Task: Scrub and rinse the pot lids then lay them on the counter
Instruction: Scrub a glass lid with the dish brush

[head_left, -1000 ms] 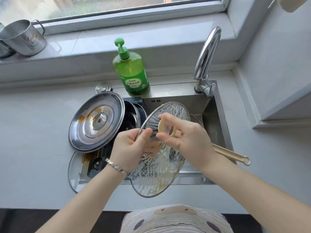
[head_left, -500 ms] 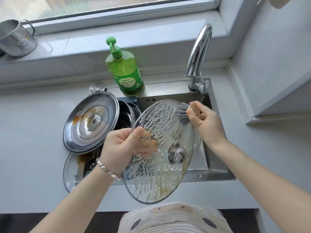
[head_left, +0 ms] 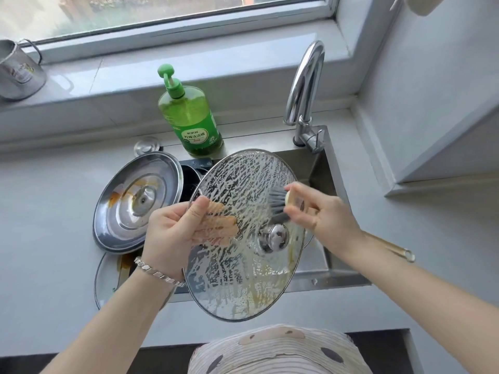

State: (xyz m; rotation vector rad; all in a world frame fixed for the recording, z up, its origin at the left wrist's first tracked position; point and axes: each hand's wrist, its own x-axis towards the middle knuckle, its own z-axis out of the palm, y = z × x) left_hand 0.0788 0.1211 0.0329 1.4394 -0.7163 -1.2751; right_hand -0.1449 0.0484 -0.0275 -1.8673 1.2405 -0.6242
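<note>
Both raised: left hand (head_left: 172, 228) grips lid (head_left: 243, 279), right hand (head_left: 324, 214) presses brush (head_left: 275, 202).

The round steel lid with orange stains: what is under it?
A brown-stained glass lid sticks out from under the round steel lid; dark cookware shows at its right. The rest is covered.

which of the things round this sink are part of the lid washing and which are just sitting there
In the job: soapy glass lid, brush, left hand, right hand, steel lid, lower glass lid, tap, soap bottle.
Lying about: metal mug, small metal disc.
</note>
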